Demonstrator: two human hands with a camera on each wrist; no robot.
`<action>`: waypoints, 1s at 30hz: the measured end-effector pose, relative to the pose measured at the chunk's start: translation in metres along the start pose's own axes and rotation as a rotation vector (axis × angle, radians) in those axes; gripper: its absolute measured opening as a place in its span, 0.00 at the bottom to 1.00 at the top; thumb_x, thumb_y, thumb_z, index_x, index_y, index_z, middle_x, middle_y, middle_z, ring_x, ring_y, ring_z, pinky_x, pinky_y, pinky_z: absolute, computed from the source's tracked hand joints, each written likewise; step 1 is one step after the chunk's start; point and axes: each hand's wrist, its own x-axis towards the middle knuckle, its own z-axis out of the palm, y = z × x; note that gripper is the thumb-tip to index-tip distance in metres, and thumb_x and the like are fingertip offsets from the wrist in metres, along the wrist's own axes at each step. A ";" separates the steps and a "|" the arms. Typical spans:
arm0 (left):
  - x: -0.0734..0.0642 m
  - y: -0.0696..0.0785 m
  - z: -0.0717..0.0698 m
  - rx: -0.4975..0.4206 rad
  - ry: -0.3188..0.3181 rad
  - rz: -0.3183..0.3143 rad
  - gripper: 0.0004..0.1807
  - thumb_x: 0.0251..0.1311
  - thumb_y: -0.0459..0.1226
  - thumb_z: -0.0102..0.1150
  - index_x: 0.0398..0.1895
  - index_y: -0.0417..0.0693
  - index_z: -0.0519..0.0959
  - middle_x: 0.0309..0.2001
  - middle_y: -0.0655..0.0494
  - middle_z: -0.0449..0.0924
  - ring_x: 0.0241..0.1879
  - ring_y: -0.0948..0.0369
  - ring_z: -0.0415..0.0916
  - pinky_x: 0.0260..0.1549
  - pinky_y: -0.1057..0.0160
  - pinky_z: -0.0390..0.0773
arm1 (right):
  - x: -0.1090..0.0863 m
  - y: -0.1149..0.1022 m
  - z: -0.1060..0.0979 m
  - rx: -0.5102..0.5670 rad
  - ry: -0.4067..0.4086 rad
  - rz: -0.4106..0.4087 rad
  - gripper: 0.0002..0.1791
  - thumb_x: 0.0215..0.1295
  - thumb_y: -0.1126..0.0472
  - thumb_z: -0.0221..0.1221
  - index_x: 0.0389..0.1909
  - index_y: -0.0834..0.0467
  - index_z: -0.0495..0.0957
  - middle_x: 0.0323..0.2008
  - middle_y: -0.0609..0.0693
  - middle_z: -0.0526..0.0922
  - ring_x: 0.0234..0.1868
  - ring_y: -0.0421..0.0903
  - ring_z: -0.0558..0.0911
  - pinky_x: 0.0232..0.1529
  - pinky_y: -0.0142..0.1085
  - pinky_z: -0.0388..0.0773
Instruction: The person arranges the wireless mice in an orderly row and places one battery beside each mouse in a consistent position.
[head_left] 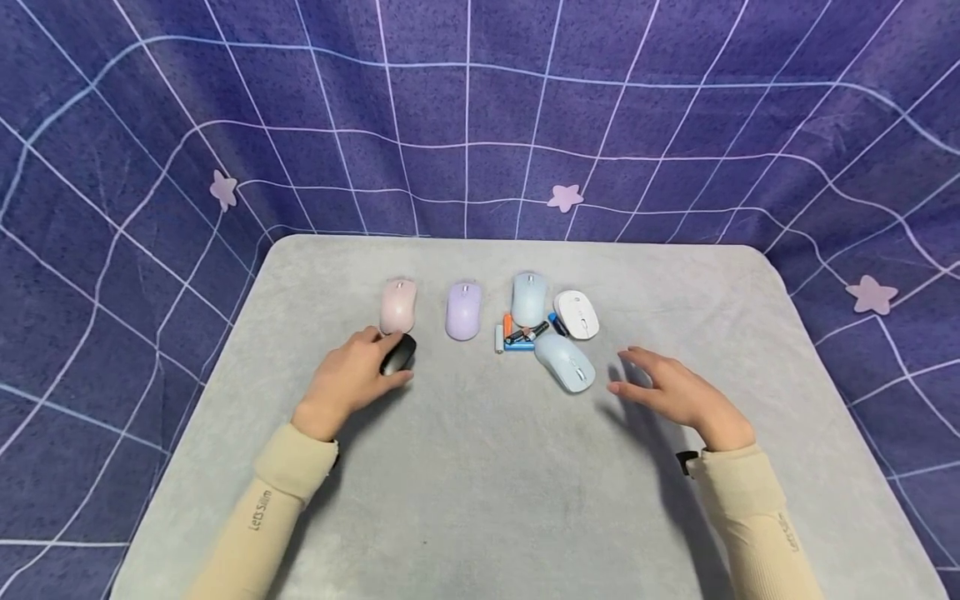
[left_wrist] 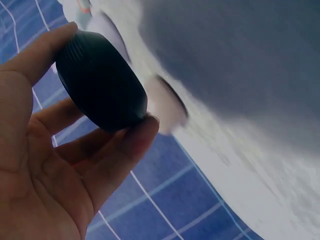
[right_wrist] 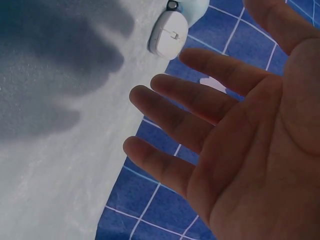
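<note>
Beige sleeve (head_left: 288,492) at far left, its cuff turned back, leads towards one o'clock into the left hand (head_left: 341,383), which grasps a black mouse (head_left: 399,355) over the grey table (head_left: 465,475). The left wrist view shows that mouse pinched between the thumb at one end and fingertips at the other. At its twelve o'clock, very near, lies a pink mouse (head_left: 398,307); at three o'clock from the pink one sits a purple mouse (head_left: 464,312).

Further right, towards four o'clock from the purple mouse, small batteries (head_left: 520,347) lie in a loose cluster: silver, orange, blue and dark ones. An upper light-blue mouse (head_left: 529,298) stands at the cluster's twelve o'clock, and a lower light-blue mouse (head_left: 566,363) lies tilted at its four o'clock. At roughly two o'clock from the cluster is a white mouse (head_left: 577,315), with a black-and-blue battery (head_left: 558,325) just beside its left edge.

Rightmost, around three o'clock from the lower light-blue mouse and apart from it, the right hand (head_left: 678,390) hangs loose above the table, fingers parted, its grip released.
</note>
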 end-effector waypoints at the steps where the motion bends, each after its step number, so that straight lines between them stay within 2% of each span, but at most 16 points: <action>1: -0.001 -0.004 -0.002 0.006 0.006 -0.020 0.36 0.59 0.50 0.78 0.67 0.42 0.81 0.47 0.38 0.81 0.41 0.42 0.82 0.37 0.37 0.83 | 0.000 0.000 0.000 0.001 0.000 0.002 0.39 0.77 0.46 0.63 0.73 0.73 0.70 0.72 0.75 0.70 0.74 0.72 0.69 0.74 0.65 0.63; 3: -0.005 -0.010 -0.004 0.010 0.015 -0.042 0.36 0.57 0.50 0.79 0.66 0.41 0.82 0.41 0.40 0.79 0.36 0.43 0.81 0.34 0.37 0.82 | 0.000 0.000 0.000 0.003 0.001 0.004 0.39 0.77 0.46 0.63 0.73 0.74 0.70 0.73 0.75 0.69 0.75 0.72 0.68 0.75 0.65 0.62; 10: -0.016 -0.019 0.001 0.000 -0.004 -0.065 0.35 0.58 0.52 0.78 0.62 0.39 0.83 0.39 0.40 0.79 0.30 0.43 0.81 0.32 0.37 0.81 | 0.001 0.001 -0.001 0.000 -0.008 0.013 0.39 0.77 0.46 0.62 0.73 0.73 0.70 0.73 0.75 0.69 0.75 0.72 0.68 0.75 0.65 0.62; 14: -0.018 -0.017 0.004 -0.022 -0.018 -0.078 0.33 0.59 0.52 0.78 0.59 0.38 0.83 0.37 0.41 0.78 0.28 0.46 0.79 0.32 0.38 0.81 | 0.000 0.000 -0.001 0.003 -0.009 0.019 0.40 0.77 0.46 0.63 0.73 0.74 0.70 0.73 0.75 0.69 0.75 0.72 0.68 0.75 0.65 0.62; 18: -0.020 -0.013 0.005 -0.031 -0.006 -0.087 0.32 0.57 0.52 0.79 0.57 0.39 0.84 0.36 0.42 0.78 0.28 0.47 0.79 0.31 0.39 0.81 | 0.000 -0.001 -0.001 0.008 -0.008 0.020 0.40 0.77 0.45 0.63 0.73 0.73 0.70 0.73 0.75 0.69 0.75 0.72 0.68 0.75 0.65 0.62; 27: -0.022 -0.003 0.010 0.001 -0.016 -0.080 0.36 0.57 0.52 0.79 0.59 0.34 0.83 0.37 0.39 0.79 0.30 0.43 0.81 0.33 0.39 0.83 | 0.003 -0.002 -0.001 0.014 -0.009 0.015 0.40 0.77 0.46 0.63 0.73 0.74 0.70 0.73 0.75 0.69 0.75 0.72 0.68 0.75 0.65 0.62; 30: -0.023 0.000 0.012 0.006 -0.014 -0.070 0.34 0.56 0.51 0.80 0.57 0.34 0.83 0.36 0.39 0.79 0.29 0.43 0.81 0.32 0.40 0.83 | 0.003 -0.003 -0.001 0.010 -0.009 0.013 0.40 0.77 0.46 0.63 0.73 0.73 0.69 0.73 0.74 0.69 0.75 0.72 0.68 0.75 0.64 0.62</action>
